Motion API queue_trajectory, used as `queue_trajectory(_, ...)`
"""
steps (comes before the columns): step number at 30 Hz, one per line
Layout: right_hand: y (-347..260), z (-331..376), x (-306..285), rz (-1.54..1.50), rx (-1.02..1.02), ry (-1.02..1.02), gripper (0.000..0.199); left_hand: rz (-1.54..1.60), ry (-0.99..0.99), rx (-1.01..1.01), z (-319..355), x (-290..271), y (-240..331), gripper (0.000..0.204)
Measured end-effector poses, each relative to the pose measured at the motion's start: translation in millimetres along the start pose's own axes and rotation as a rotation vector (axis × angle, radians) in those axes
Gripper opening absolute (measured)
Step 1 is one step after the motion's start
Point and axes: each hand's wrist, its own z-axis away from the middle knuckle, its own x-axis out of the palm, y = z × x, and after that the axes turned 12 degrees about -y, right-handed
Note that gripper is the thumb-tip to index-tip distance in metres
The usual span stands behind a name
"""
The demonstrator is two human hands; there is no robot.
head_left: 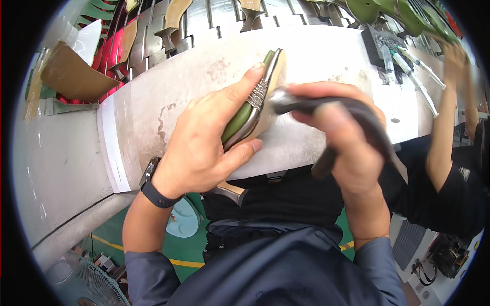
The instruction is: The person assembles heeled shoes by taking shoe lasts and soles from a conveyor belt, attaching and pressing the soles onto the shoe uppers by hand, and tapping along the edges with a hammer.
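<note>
No labels, signs or screens showed anywhere in view. The only candidate for packaging was a brown cardboard piece (71, 76), folded into an open, flap-like shape, lying at the upper left just beyond the left end of the white desk (204, 76) and apart from it. It was plain, with no visible print. Whether it was a box or loose sheet could not be told.

Fan (87, 283) on floor; co-worker's arm (444, 127) at bench (153, 112).
</note>
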Motion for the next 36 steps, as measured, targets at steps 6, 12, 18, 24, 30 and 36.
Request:
queue_trajectory(6, -24.5, -23.1, 1.9, 0.142, 0.188, -0.118, 0.029, -0.06, 0.007, 0.032, 0.0, -1.2, -5.6, 0.097)
queue_trajectory(12, -23.7, -41.7, -7.4, 0.213, 0.137, -0.114, 0.027, -0.078, -0.008, -0.002, -0.9, -5.5, -2.9, 0.101)
queue_trajectory(18, -4.6, -77.7, -21.4, 0.227, -0.041, -0.021, 0.02, -0.1, 0.012, 0.01, 1.1, -5.1, -2.8, 0.101)
queue_trajectory(24, 37.8, -98.4, -18.6, 0.251, 0.054, -0.032, 0.017, -0.078, 0.019, 0.028, 4.4, -1.4, -4.6, 0.099)
queue_trajectory(30, 10.5, -45.4, -4.1, -0.096, -0.175, 0.298, 0.028, -0.021, 0.016, 0.0, 8.2, -4.4, -5.2, 0.099)
queue_trajectory(36, -8.2, -14.9, 6.4, 0.168, -0.028, -0.152, 0.029, -0.001, 0.048, 0.002, 10.1, -0.1, -9.1, 0.1)
